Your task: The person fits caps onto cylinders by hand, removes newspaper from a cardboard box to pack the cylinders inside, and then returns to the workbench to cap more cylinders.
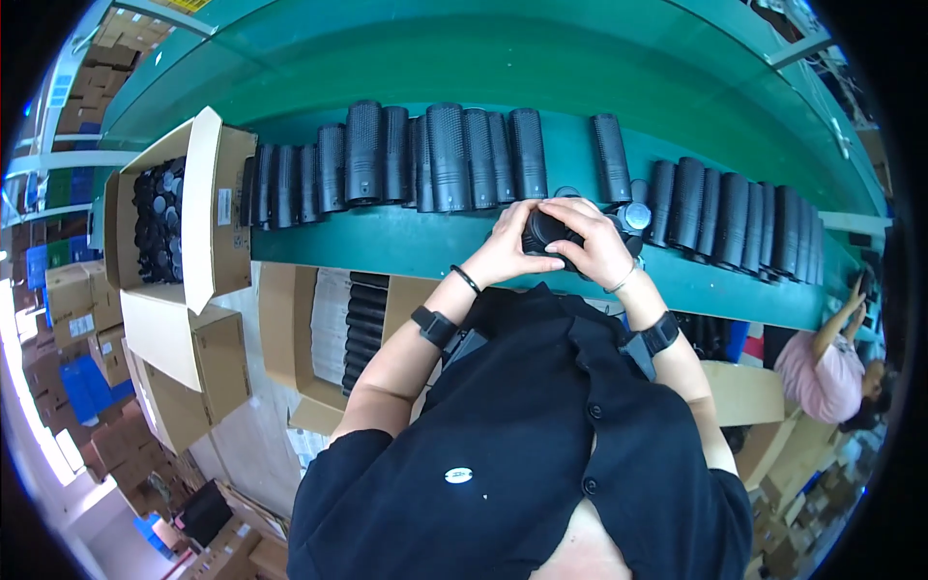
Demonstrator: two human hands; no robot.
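Two hands, L hand [501, 249] and R hand [601, 253], are together, clamped from either side on a black round pc [547, 230], thumbs at its near side. It's over the green bench [387, 240], a bit R of mid-bench, close to the near edge.

Writing, as far as I can make out: white label [224, 206] plus dark printed marks on the side of the open carton [199, 208] at far L, print too small to read from here. Another white label [81, 327] on a stacked box beyond it, also illegible. White oval badge [458, 475] on the person's black shirt [522, 416], lettering too tiny.

Edges/room: bench's near edge runs L to R just in front of the torso; green panel [387, 58] rises at the back. A green strip shows btwn the near edge and the L row of black cyls [446, 159]. One lone cyl [610, 159] sits in the gap btwn that row and the R row of cyls [735, 217]. Silver-topped pc [635, 216] is just beside R hand, so things are tight there.

Open carton holds a heap of dark discs [159, 224]; its near flap hangs toward the floor. Co-worker in pink [822, 372] is well off to the R.
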